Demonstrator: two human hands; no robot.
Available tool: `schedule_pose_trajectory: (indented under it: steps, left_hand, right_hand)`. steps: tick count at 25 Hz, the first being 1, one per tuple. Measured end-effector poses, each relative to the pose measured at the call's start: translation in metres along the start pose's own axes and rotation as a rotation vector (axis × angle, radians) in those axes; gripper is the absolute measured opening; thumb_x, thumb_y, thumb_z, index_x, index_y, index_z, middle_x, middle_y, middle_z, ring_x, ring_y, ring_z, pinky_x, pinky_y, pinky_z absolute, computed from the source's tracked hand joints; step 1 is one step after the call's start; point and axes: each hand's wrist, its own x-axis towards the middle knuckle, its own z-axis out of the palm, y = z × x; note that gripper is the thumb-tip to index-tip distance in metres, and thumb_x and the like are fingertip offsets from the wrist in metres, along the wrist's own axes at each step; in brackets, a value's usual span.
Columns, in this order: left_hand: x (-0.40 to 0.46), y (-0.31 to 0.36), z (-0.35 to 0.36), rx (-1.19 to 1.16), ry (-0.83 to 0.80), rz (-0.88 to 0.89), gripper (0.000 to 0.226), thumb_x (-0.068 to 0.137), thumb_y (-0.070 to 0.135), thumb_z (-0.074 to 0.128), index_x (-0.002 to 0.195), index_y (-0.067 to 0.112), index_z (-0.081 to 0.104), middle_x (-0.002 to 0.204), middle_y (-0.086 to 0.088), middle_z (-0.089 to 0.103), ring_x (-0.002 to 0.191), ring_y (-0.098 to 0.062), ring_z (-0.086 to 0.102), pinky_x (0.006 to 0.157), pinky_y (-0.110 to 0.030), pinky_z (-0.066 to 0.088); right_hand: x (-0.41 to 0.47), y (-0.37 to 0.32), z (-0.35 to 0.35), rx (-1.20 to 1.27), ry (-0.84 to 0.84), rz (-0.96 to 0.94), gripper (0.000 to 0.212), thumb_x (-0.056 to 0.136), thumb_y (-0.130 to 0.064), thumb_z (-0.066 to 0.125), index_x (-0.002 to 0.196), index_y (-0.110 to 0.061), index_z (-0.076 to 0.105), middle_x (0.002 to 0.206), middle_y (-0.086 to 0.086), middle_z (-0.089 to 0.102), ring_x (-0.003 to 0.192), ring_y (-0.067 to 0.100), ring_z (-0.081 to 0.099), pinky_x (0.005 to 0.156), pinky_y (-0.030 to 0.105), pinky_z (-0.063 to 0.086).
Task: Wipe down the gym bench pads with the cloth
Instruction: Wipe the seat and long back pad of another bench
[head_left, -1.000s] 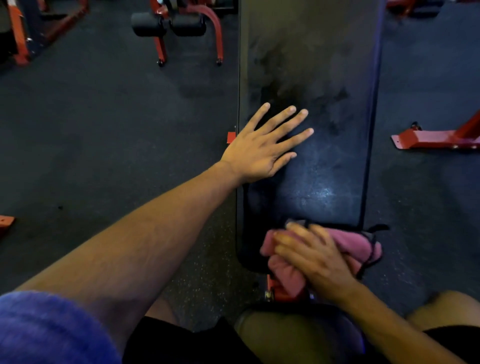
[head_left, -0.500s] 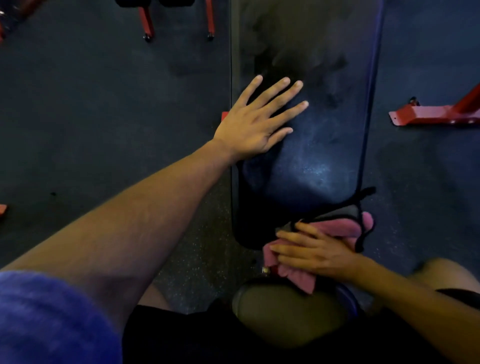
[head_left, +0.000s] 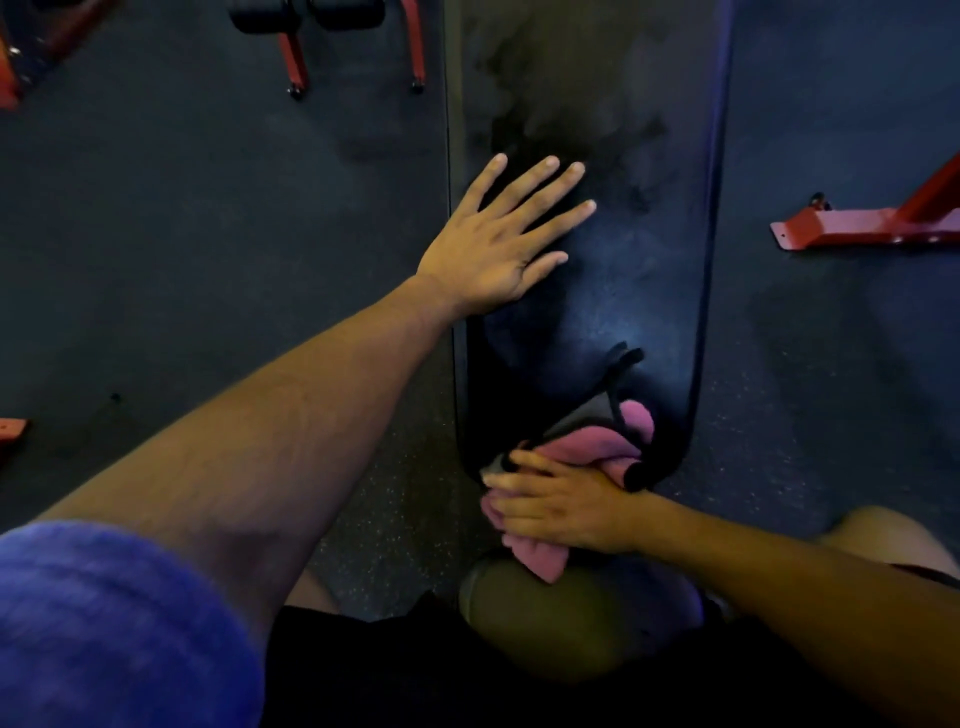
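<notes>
A long black bench pad (head_left: 639, 249) runs away from me up the middle of the view. My left hand (head_left: 498, 244) lies flat on its left side, fingers spread and straight. At the pad's near end my right hand (head_left: 561, 506) presses a pink cloth (head_left: 592, 452) with black edging onto the pad's lower edge, fingers laid over the bunched fabric. Part of the cloth hangs below my hand toward a second, seat pad (head_left: 561, 618) just in front of my lap.
Dark rubber floor (head_left: 208, 234) surrounds the bench. A red steel foot (head_left: 872, 231) of another machine lies on the right. Red legs with black roller pads (head_left: 311, 21) stand at the upper left, and a red bracket (head_left: 10, 431) sits at the left edge.
My right hand has slid the cloth leftward along the near end of the pad. My left hand has stayed flat on the pad. The camera shifted slightly.
</notes>
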Motion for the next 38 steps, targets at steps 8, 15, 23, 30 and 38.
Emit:
schedule_pose_trajectory:
  steps: [8,15,23,30,38]
  left_hand:
    - [-0.129,0.106,-0.032,-0.424,-0.085,-0.095,0.054,0.108,0.035,0.051,0.156,0.011,0.045,0.166,-0.02,0.032,0.156,-0.034,0.028,0.128,-0.055,0.017]
    - [-0.168,0.182,-0.03,-0.286,-0.161,-0.397,0.069,0.108,0.049,0.045,0.165,0.013,0.027,0.173,-0.01,0.016,0.162,-0.025,0.009,0.129,-0.055,0.015]
    - [-0.074,0.153,0.001,-0.177,-0.038,-0.389,0.066,0.11,0.051,0.037,0.166,0.018,0.025,0.175,-0.006,0.013,0.162,-0.023,0.006,0.13,-0.054,0.01]
    - [-0.069,0.137,0.013,-0.21,-0.031,-0.365,0.069,0.108,0.053,0.037,0.165,0.016,0.026,0.175,-0.01,0.012,0.162,-0.025,0.005,0.129,-0.056,0.01]
    - [-0.068,0.137,0.013,-0.228,-0.005,-0.372,0.069,0.108,0.052,0.039,0.166,0.017,0.024,0.175,-0.008,0.011,0.162,-0.025,0.004,0.129,-0.056,0.014]
  right_hand:
    - [-0.057,0.085,-0.131,-0.198,0.028,0.287,0.035,0.097,-0.014,0.054,0.131,-0.016,0.058,0.136,0.007,0.066,0.133,0.036,0.048,0.106,0.054,0.031]
    - [0.09,0.182,-0.165,-0.303,0.009,0.138,0.037,0.096,-0.022,0.054,0.131,-0.017,0.064,0.146,0.004,0.059,0.139,0.034,0.048,0.11,0.049,0.03]
    - [0.252,0.3,-0.239,-0.555,-0.561,0.172,0.031,0.079,-0.032,0.068,0.108,-0.027,0.059,0.115,0.003,0.067,0.114,0.036,0.058,0.095,0.055,0.039]
    - [0.268,0.196,-0.148,-0.413,-0.963,0.081,0.042,0.079,-0.055,0.045,0.092,-0.02,0.064,0.112,0.01,0.073,0.103,0.036,0.07,0.085,0.041,0.051]
    - [0.288,0.271,-0.211,-0.405,-0.911,0.105,0.031,0.086,-0.056,0.057,0.103,-0.03,0.061,0.107,0.005,0.072,0.095,0.035,0.065,0.08,0.041,0.049]
